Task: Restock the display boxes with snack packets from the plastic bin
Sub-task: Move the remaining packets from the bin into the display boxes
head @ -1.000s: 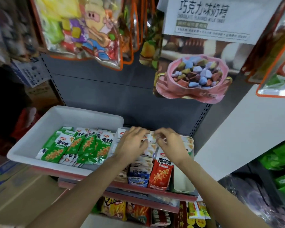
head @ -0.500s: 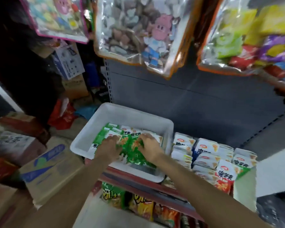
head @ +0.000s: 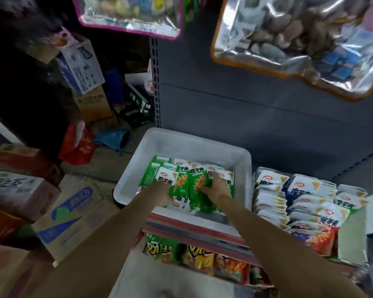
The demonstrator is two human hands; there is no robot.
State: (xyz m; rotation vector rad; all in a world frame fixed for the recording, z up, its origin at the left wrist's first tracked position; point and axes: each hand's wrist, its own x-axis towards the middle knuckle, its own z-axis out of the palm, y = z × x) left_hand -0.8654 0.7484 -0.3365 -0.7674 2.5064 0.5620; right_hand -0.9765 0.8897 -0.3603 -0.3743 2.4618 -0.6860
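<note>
Down in the white plastic bin, both hands grip a bunch of green snack packets: left hand fingers curl under its left edge, right hand fingers clamp its right edge. Display boxes stand just right of the bin.

This is a small shop, seen at a snack aisle. A grey perforated-metal shelving backboard carries clear hanging bags of sweets, open cardboard display boxes of white snack packets line the red-edged shelf, and stacked brown cardboard stock cartons crowd the floor beside it.
</note>
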